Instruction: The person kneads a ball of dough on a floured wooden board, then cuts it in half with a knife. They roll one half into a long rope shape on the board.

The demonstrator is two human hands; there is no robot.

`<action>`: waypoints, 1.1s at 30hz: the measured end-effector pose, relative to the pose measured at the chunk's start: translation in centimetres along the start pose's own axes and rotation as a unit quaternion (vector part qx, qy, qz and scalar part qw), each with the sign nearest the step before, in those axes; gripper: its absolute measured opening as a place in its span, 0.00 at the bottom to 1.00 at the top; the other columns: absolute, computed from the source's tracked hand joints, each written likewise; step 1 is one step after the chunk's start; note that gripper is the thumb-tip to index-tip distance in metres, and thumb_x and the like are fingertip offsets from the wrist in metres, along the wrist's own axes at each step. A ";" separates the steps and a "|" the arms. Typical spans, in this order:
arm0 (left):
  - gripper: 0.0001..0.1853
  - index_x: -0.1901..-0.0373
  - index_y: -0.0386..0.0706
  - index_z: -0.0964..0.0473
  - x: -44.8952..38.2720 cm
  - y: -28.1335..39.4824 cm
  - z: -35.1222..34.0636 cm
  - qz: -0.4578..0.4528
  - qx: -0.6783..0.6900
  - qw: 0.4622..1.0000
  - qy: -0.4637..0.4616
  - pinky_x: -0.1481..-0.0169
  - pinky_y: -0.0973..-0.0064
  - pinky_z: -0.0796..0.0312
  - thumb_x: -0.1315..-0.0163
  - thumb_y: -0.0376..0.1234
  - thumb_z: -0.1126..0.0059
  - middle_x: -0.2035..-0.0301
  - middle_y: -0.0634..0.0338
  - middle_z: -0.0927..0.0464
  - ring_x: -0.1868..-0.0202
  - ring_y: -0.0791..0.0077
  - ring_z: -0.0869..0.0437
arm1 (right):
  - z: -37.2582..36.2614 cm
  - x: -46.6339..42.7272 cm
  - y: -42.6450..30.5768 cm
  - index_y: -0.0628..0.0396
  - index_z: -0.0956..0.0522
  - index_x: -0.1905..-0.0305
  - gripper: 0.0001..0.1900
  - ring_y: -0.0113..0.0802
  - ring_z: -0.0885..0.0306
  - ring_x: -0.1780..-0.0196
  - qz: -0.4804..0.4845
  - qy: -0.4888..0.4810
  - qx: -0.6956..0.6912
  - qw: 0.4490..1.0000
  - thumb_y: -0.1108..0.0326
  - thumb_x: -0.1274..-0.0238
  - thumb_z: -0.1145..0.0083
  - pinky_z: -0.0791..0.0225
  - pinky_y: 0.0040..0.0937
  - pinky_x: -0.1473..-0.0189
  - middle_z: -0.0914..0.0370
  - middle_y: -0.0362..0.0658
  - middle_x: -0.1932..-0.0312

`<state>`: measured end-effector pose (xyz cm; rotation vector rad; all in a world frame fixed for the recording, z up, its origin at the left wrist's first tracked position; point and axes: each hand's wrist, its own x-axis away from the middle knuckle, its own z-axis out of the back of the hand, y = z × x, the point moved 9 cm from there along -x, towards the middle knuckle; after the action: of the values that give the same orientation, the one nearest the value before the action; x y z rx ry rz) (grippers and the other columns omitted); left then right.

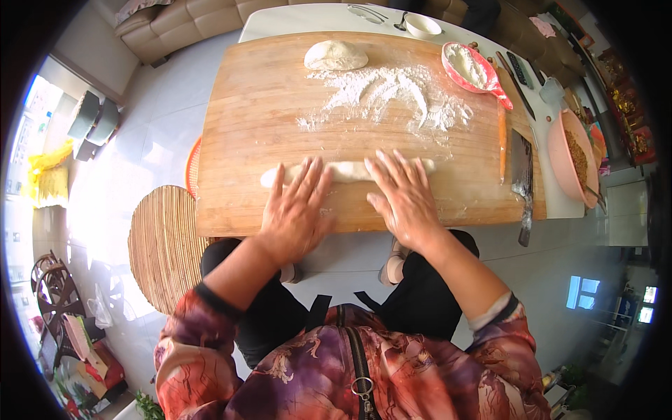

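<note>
A long roll of dough (349, 171) lies across the near half of a wooden board (247, 121). Both palms face down. My left hand (296, 210) rests its spread fingers on the roll's left part, and my right hand (403, 197) lies over its right part, fingers also spread. Neither hand grips the dough; its middle shows between them. A rounded lump of dough (336, 55) sits at the board's far edge, with loose flour (388, 94) scattered beside it. At the far right of the board is a red scoop (475, 71) holding flour.
Right of my right hand lie a thin wooden rolling pin (502, 142) and a cleaver (521, 168), its handle past the near edge. A pink bowl of filling (572, 157) stands at the table's right. Behind the board is a white bowl (422, 26). A round woven mat (163, 247) is at left.
</note>
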<state>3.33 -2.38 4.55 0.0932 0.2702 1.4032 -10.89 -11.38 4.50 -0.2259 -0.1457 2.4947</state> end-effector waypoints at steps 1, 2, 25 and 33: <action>0.45 0.23 0.32 0.47 1.3 0.6 0.1 0.007 0.014 1.000 -0.023 0.20 0.38 0.66 0.33 0.51 0.47 0.23 0.41 0.48 0.20 0.50 0.50 | 0.6 1.3 -0.6 0.48 0.38 0.23 0.32 0.51 0.50 0.18 -0.004 -0.006 -0.031 0.999 0.50 0.26 0.49 0.62 0.59 0.19 0.42 0.48 0.22; 0.47 0.22 0.32 0.50 2.1 0.6 -0.2 0.022 0.035 0.998 -0.039 0.21 0.37 0.68 0.33 0.53 0.48 0.23 0.40 0.50 0.20 0.50 0.51 | 0.6 1.5 -0.8 0.49 0.38 0.23 0.32 0.51 0.50 0.18 -0.011 -0.013 -0.036 0.999 0.49 0.25 0.51 0.63 0.59 0.19 0.42 0.48 0.21; 0.42 0.22 0.31 0.49 -2.4 4.8 0.8 -0.009 0.203 0.979 0.006 0.18 0.46 0.66 0.28 0.50 0.53 0.24 0.37 0.50 0.19 0.47 0.54 | 0.7 -0.6 -4.6 0.54 0.41 0.22 0.34 0.51 0.51 0.18 0.040 0.050 -0.111 0.992 0.52 0.27 0.53 0.62 0.54 0.18 0.46 0.50 0.20; 0.42 0.20 0.41 0.51 -15.2 -5.8 -1.4 0.125 -0.039 0.991 0.003 0.21 0.36 0.71 0.24 0.61 0.70 0.23 0.51 0.46 0.20 0.54 0.52 | -1.8 -13.2 5.4 0.52 0.37 0.24 0.28 0.44 0.53 0.17 -0.108 0.047 0.036 0.992 0.53 0.22 0.60 0.66 0.53 0.17 0.43 0.46 0.20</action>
<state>6.39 -18.41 3.95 0.0604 0.2130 1.6607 -3.18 -23.48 3.54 -0.2813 -0.0401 2.2644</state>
